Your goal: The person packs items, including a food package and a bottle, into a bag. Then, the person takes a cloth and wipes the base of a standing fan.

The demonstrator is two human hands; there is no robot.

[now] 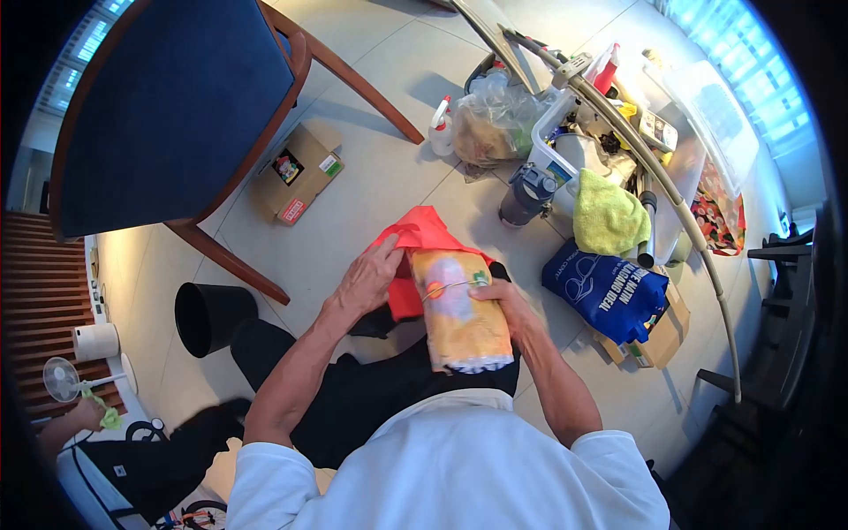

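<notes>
Over my lap, my right hand (505,305) grips the side of a bulky yellow-orange printed packet (464,322) with a thin band around its middle and a silvery crimped end towards me. My left hand (375,272) is closed on the edge of a red cloth bag (427,231), which lies behind and beside the packet's far end. Whether that end is inside the bag, I cannot tell.
A blue chair (168,106), an open cardboard box (300,175) and a black bin (208,318) stand left. To the right are a dark bottle (527,196), a yellow-green cloth (609,215), a blue bag (605,287) and a filled plastic tub (552,124). Another person's hand (81,415) shows lower left.
</notes>
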